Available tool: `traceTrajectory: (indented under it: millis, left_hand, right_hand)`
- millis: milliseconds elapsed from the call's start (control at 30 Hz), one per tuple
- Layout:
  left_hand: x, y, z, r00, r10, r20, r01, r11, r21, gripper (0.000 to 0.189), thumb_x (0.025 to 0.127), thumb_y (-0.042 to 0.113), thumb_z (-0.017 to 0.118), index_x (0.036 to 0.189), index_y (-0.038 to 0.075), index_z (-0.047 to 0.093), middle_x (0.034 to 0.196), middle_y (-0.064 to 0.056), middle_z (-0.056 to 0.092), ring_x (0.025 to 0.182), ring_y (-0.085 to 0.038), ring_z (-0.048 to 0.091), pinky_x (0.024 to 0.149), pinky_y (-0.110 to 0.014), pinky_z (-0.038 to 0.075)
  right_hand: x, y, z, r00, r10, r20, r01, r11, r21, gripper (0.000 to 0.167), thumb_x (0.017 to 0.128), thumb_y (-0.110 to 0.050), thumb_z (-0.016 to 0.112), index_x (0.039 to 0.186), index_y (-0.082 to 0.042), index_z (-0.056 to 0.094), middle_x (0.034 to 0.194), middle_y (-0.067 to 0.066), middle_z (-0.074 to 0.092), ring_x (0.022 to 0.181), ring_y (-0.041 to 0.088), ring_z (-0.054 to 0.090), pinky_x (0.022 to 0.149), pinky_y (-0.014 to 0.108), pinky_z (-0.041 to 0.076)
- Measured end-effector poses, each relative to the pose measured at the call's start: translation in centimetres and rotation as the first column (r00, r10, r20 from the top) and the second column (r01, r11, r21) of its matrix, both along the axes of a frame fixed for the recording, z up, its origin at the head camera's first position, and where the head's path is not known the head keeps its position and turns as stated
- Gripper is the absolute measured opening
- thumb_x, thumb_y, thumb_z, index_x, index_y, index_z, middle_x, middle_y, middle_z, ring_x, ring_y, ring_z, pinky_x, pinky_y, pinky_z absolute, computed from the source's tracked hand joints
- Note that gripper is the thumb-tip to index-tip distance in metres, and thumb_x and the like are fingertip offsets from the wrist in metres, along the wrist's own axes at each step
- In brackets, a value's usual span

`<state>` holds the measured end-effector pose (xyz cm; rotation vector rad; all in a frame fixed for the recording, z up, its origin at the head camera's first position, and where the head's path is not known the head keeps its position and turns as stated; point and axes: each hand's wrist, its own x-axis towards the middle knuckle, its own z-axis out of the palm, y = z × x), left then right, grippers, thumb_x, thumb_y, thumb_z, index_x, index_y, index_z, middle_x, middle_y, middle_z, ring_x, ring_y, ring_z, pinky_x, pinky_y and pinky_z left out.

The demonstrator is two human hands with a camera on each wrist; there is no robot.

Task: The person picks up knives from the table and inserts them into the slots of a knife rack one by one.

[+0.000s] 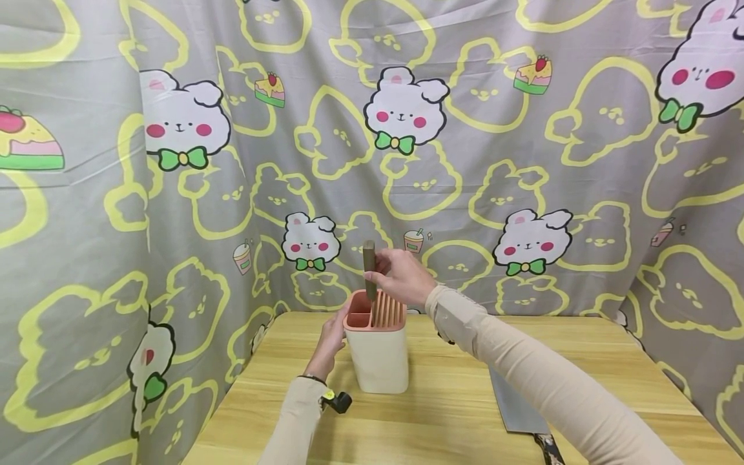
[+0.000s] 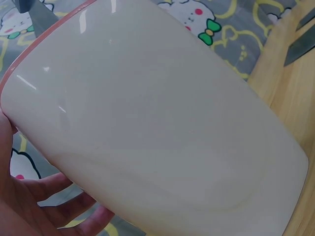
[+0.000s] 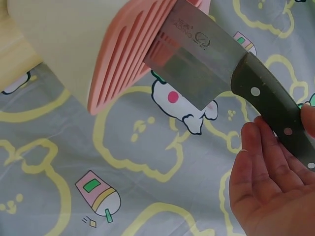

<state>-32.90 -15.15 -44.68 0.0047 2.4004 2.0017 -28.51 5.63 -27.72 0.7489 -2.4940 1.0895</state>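
1 right hand (image 1: pixel 401 276) grips a broad metal knife (image 3: pixel 216 64); the left hand (image 1: pixel 330 339) touches a glossy, slotted holder (image 1: pixel 379 361).

The right hand (image 3: pixel 275 182) grips a knife (image 3: pixel 197 54) by its dark handle, blade partly inside the slotted pink top (image 3: pixel 128 54) of a white holder (image 3: pixel 54 44).

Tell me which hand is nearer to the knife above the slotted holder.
Right. The right hand grips the knife by its handle. The left hand touches the left side of the holder, lower down and apart from the knife.
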Motion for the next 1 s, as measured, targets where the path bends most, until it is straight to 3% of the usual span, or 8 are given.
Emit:
traceTrajectory:
  millis: [400,567,767,1000]
  left_hand:
    - [0.0,0.0,0.1,1.0,0.005,0.007,-0.005,1.0,-0.008,0.071,0.106,0.063,0.037,0.153,0.012,0.05,0.154,-0.018,0.052,0.133,-0.041,0.057,0.115,-0.071,0.037]
    - [-0.1,-0.1,0.2,1.0,0.004,0.01,-0.004,1.0,-0.01,0.077,0.103,0.071,0.037,0.152,0.014,0.052,0.152,-0.017,0.055,0.132,-0.039,0.057,0.116,-0.071,0.036]
    - [-0.4,0.0,0.2,0.999,0.019,0.03,-0.018,0.999,-0.029,0.083,0.096,0.08,0.041,0.151,0.02,0.055,0.152,-0.014,0.055,0.131,-0.037,0.058,0.11,-0.067,0.043]
    - [-0.6,-0.1,0.1,0.999,0.03,0.035,-0.029,0.999,-0.028,0.073,0.101,0.071,0.041,0.147,0.016,0.058,0.148,-0.015,0.059,0.128,-0.036,0.061,0.109,-0.066,0.044]
  right_hand:
    - [-0.4,-0.2,-1.2,0.999,-0.015,0.038,0.014,1.0,0.016,0.015,0.096,-0.021,0.075,0.105,-0.01,0.073,0.091,0.002,0.077,0.08,0.011,0.07,0.081,0.034,0.059]
    - [-0.5,-0.3,-1.6,0.999,-0.011,0.044,0.01,1.0,0.021,0.015,0.095,-0.021,0.076,0.104,-0.009,0.073,0.091,0.003,0.077,0.08,0.011,0.07,0.08,0.032,0.059]
    - [-0.6,-0.4,-2.3,0.999,-0.02,0.041,0.019,0.999,0.039,0.012,0.094,-0.019,0.077,0.101,-0.01,0.074,0.088,0.002,0.076,0.079,0.01,0.069,0.078,0.03,0.058]
    - [-0.7,-0.3,-2.9,0.998,-0.024,0.052,0.021,0.999,0.05,0.013,0.094,-0.021,0.076,0.101,-0.01,0.074,0.087,0.001,0.075,0.078,0.01,0.068,0.076,0.029,0.057]
